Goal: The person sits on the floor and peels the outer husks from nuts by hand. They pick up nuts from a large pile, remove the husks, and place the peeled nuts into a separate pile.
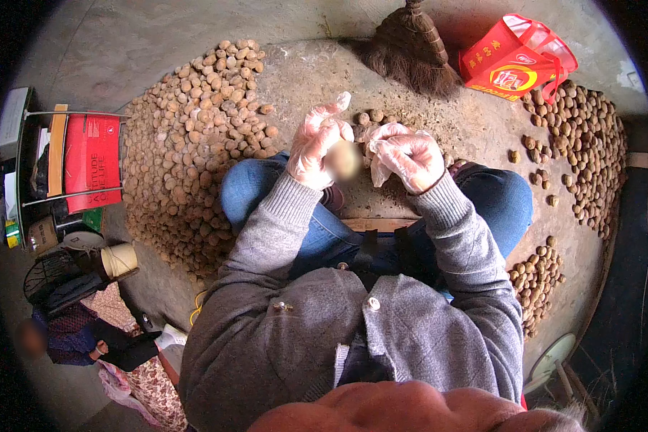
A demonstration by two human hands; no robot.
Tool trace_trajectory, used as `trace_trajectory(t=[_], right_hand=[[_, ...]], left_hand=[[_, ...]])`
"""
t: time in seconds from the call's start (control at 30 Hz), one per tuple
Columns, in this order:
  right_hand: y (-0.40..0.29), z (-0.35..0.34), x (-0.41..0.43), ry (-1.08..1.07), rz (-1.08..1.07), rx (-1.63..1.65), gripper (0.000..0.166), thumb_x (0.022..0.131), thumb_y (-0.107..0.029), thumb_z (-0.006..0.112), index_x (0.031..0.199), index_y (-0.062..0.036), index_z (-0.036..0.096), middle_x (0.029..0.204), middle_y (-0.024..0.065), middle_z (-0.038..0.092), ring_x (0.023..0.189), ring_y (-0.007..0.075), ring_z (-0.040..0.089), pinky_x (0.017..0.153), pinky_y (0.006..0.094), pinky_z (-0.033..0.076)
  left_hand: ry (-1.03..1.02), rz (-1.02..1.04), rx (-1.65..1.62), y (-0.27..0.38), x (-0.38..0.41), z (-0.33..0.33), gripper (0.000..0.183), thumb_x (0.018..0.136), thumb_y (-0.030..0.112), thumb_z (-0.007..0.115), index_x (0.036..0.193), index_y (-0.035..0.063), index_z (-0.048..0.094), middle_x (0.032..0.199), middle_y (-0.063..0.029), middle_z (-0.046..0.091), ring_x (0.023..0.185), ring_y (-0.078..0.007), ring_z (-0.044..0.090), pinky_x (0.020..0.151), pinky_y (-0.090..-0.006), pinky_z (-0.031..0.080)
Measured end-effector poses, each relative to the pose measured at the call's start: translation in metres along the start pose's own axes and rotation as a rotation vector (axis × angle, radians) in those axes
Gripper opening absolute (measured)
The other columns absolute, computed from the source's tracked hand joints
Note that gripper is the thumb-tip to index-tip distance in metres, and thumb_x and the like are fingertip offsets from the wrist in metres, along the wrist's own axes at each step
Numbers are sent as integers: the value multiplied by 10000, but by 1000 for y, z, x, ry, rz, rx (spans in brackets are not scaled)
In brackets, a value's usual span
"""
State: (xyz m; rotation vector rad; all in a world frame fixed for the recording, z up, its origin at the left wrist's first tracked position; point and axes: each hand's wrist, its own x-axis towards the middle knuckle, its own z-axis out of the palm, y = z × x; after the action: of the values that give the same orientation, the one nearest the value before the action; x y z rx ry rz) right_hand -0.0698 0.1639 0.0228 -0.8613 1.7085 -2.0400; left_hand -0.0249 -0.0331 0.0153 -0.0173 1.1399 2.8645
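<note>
Both hands wear clear plastic gloves and are raised over the floor between my jeans-clad knees. My left hand [319, 146] is closed around a round, pale tan object [343, 161], partly blurred, which looks like one of the walnut-like balls on the floor. My right hand [407, 156] is a little to the right of it, fingers curled with thumb and fingertips together; whether something small is between them cannot be seen. Just beyond the hands a few brown round nuts [377, 115] lie on the concrete amid crumbs.
A large heap of tan balls [194, 135] spreads at left. Darker ones form a pile [588, 146] at right and a smaller one [537, 286] below. A straw broom [410, 54] and a red bag [510, 65] stand by the wall. Another person [75, 335] is at lower left.
</note>
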Motion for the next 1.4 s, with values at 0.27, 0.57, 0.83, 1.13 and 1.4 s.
trace_trajectory(t=[0.27,0.57,0.83,1.13,1.4], right_hand=[[18,14,-2,-94,-96,-14,275,891,-230,600,685,-76,695,643,17,650,910,208,586,1000,403,352],[17,20,1,150,-204,-177,206,842,-208,649,818,-17,722,1042,205,635,1107,314,552,961,411,410],[23,19,1,36,-216,-302,249,806,-253,690,721,-19,684,1262,269,502,1208,403,473,993,432,382],[19,15,4,61,-269,-358,238,814,-250,672,770,-19,705,1179,227,569,1112,381,564,937,406,445],[7,6,6,116,-294,-472,152,774,-136,704,728,6,671,1000,149,620,895,287,652,751,358,522]], left_hand=[[60,274,490,-11,4,-9,428,888,195,636,1238,9,476,982,-99,619,901,-149,594,786,-274,519],[28,51,520,-16,3,-28,600,950,527,407,1265,18,449,1145,-115,572,1013,-198,580,842,-338,491],[99,75,417,-11,-3,2,357,918,93,527,1254,-1,453,1241,-124,529,1122,-224,545,974,-369,450],[25,55,487,-12,-1,-1,436,839,14,616,1249,2,470,1220,-106,545,1134,-196,523,990,-341,427],[-90,240,554,-22,-2,-17,349,824,-54,611,1157,36,556,1192,-81,550,1055,-191,569,893,-303,488]])
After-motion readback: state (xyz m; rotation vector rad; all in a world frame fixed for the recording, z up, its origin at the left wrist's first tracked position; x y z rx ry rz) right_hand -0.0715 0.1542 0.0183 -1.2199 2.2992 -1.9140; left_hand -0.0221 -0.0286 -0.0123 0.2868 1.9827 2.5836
